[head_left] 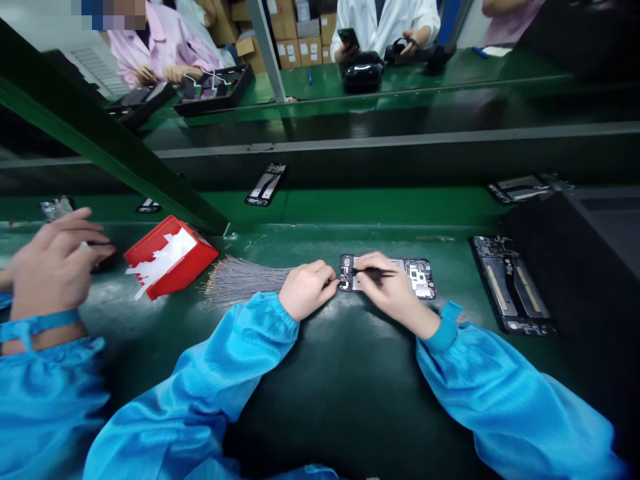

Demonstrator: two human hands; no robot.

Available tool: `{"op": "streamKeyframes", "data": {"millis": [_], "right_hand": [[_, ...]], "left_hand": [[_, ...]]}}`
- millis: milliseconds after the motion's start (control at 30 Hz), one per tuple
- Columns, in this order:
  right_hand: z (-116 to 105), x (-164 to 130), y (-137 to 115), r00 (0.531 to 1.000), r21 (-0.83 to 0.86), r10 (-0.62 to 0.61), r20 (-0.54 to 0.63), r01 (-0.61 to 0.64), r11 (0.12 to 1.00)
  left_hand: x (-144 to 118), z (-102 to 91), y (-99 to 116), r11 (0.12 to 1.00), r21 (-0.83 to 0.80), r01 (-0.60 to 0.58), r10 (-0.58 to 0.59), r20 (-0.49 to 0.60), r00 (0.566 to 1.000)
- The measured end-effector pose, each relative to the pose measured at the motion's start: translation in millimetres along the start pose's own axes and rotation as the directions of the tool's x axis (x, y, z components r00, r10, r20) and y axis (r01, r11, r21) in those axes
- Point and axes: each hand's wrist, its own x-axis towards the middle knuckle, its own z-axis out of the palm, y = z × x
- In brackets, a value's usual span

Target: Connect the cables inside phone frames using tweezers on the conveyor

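On the green worktop (350, 373), both hands meet at an opened phone (423, 275) lying flat, crosswise.

The right hand (389, 288) reaches over the phone, its fingers pinched around a dark slim tool (384, 272); the left hand (309, 288) is curled at the phone's left end, though whether its fingers grip anything I cannot tell. A fan of thin grey wires (247, 281) runs up to the left hand, beside a red bin (193, 270) of white strips (170, 257). Farther left is a co-worker's hand (55, 267); another opened phone frame (513, 287) lies to the right.
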Motion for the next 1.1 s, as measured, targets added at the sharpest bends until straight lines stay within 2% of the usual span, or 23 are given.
{"op": "streamKeyframes", "data": {"millis": [67, 133, 200, 300, 400, 533, 633, 733, 833, 1100], "right_hand": [[-22, -8, 10, 0.978, -0.1, 0.092, -0.19, -0.112, 0.989], [-44, -18, 22, 0.924, -0.252, 0.152, -0.351, -0.25, 0.935], [-60, -29, 31, 0.898, -0.322, 0.201, -0.392, -0.338, 0.884], [-65, -40, 32, 0.915, -0.304, 0.258, -0.31, -0.353, 0.885], [-56, -44, 22, 0.932, -0.157, 0.299, -0.205, -0.332, 0.93], [-46, -49, 6, 0.955, 0.093, 0.288, -0.073, -0.281, 0.955], [-44, -55, 0, 0.956, 0.15, 0.293, -0.019, -0.287, 0.946], [-44, -59, -2, 0.944, 0.141, 0.331, 0.002, -0.328, 0.934], [-44, -60, 0, 0.926, 0.134, 0.376, -0.031, -0.369, 0.92], [-44, -57, -2, 0.899, 0.128, 0.433, -0.059, -0.424, 0.897]], "left_hand": [[-5, -4.4, 2, 0.995, -0.028, -0.099, 0.101, 0.065, 0.993], [-9, -5.2, 6, 0.972, -0.031, -0.234, 0.236, 0.119, 0.964], [-10, -2.6, 13, 0.945, 0.057, -0.322, 0.312, 0.136, 0.94], [-6, 2.7, 24, 0.895, 0.228, -0.384, 0.369, 0.108, 0.923], [1, 4.1, 30, 0.842, 0.288, -0.456, 0.446, 0.102, 0.889], [8, 3.8, 33, 0.82, 0.278, -0.5, 0.489, 0.114, 0.865], [11, 7.7, 36, 0.83, 0.221, -0.512, 0.506, 0.088, 0.858], [14, 14.8, 41, 0.858, 0.19, -0.478, 0.48, 0.04, 0.877], [17, 21.4, 43, 0.88, 0.205, -0.428, 0.438, -0.003, 0.899], [15, 24.5, 43, 0.861, 0.217, -0.461, 0.481, -0.047, 0.876]]}}
